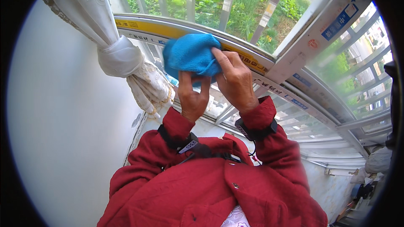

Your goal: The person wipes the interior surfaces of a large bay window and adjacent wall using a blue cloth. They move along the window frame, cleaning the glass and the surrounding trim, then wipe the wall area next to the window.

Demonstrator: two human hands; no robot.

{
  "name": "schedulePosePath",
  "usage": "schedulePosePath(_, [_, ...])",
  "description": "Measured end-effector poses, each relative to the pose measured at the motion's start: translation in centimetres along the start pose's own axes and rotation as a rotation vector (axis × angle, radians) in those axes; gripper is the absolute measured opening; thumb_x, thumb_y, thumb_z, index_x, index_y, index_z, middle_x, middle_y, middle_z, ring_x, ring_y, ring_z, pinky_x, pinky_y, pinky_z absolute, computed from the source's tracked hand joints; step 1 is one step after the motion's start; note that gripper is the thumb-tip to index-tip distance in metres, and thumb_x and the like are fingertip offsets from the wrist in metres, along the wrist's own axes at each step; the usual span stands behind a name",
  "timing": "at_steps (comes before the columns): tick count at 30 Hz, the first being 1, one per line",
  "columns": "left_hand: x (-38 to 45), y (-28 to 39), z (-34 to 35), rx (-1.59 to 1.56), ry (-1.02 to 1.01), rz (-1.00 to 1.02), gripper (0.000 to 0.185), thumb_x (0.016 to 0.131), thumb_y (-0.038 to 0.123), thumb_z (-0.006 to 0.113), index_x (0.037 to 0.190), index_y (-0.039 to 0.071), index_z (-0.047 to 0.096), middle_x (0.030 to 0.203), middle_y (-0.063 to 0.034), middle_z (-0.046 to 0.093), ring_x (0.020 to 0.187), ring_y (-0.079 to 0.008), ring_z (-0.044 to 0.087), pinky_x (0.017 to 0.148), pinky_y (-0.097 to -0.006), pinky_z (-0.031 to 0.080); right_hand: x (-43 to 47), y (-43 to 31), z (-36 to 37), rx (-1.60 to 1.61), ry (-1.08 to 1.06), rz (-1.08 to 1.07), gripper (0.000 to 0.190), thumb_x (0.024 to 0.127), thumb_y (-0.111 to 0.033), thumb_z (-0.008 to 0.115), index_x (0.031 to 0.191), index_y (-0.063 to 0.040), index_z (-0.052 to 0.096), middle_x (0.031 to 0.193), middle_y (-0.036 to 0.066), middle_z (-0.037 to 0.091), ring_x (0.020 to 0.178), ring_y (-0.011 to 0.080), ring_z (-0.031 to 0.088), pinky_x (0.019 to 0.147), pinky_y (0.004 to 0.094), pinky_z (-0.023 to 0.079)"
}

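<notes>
A blue cloth (pixel 193 52), bunched and folded, is held up in front of the window frame. My left hand (pixel 193 96) grips it from below, its fingertips partly hidden under the fabric. On the right edge of the cloth, my right hand (pixel 236 77) pinches a fold between thumb and fingers. Behind the cloth runs the window's metal rail with a yellow printed strip (pixel 148 27). Whether the cloth touches the rail cannot be told.
A white lace curtain (pixel 119 57), tied in a knot, hangs at the left beside a pale wall (pixel 63 110). Metal bars (pixel 228 1) stand outside the glass, with green plants beyond. A window post (pixel 318 31) bears stickers. Plastic bags (pixel 377 160) lie at the far right.
</notes>
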State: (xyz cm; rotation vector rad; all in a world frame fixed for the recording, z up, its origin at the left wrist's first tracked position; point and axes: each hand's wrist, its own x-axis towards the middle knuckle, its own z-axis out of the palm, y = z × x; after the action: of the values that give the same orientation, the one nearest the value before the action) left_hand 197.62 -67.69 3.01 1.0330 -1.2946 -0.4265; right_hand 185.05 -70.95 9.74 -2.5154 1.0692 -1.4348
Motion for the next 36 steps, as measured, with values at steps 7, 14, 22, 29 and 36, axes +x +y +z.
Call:
schedulePosePath(7, [3.6,-3.6,0.5,0.057,0.204,0.168,0.064,0.075,0.017,0.075,0.128,0.0,0.043,0.123,-0.0243,0.043,0.118,-0.0423,0.04,0.099,-0.0461,0.034,-0.5,-0.1,-0.7,0.066,-0.043,-0.059,0.046,0.078,-0.002,0.07,0.122,-0.007,0.059,0.111,0.016,0.063,0.093,0.0314,0.064,0.078,0.037,0.053])
schedulePosePath(14, [6.5,-9.6,-1.5,0.22,0.22,0.293,0.05,0.078,0.016,0.073,0.121,0.001,0.052,0.118,-0.0177,0.056,0.111,-0.0343,0.053,0.099,-0.0431,0.038,-2.6,2.2,-3.7,-0.175,0.142,-0.019,0.022,0.077,0.001,0.07,0.098,-0.004,0.068,0.089,0.011,0.067,0.079,0.027,0.066,0.07,0.0344,0.053])
schedulePosePath(22, [15.3,-14.6,-10.4,1.024,0.261,0.295,0.041,0.096,0.024,0.046,0.129,0.001,0.047,0.131,-0.0216,0.05,0.122,-0.0362,0.045,0.106,-0.0424,0.034,-3.3,2.8,-4.3,-0.199,0.099,-0.001,0.021,0.075,0.003,0.071,0.094,-0.005,0.069,0.086,0.009,0.067,0.076,0.0254,0.065,0.068,0.0334,0.052])
schedulePosePath(29, [18.7,-16.6,-14.1,1.022,0.456,0.566,0.023,0.09,0.018,0.05,0.106,0.003,0.06,0.105,-0.0213,0.06,0.1,-0.0375,0.056,0.091,-0.0455,0.043,-3.4,3.3,-4.3,-0.12,0.103,-0.006,0.022,0.072,0.003,0.072,0.093,-0.005,0.069,0.082,0.01,0.066,0.073,0.0257,0.065,0.065,0.0335,0.052])
schedulePosePath(36, [10.7,-13.3,-5.8,0.698,0.347,0.471,0.039,0.095,0.021,0.055,0.128,0.001,0.049,0.127,-0.0176,0.052,0.116,-0.0327,0.049,0.101,-0.0411,0.037,-4.0,3.7,-4.7,-0.034,0.1,-0.024,0.018,0.073,0.001,0.072,0.089,-0.006,0.068,0.079,0.009,0.066,0.071,0.0252,0.064,0.062,0.0339,0.051])
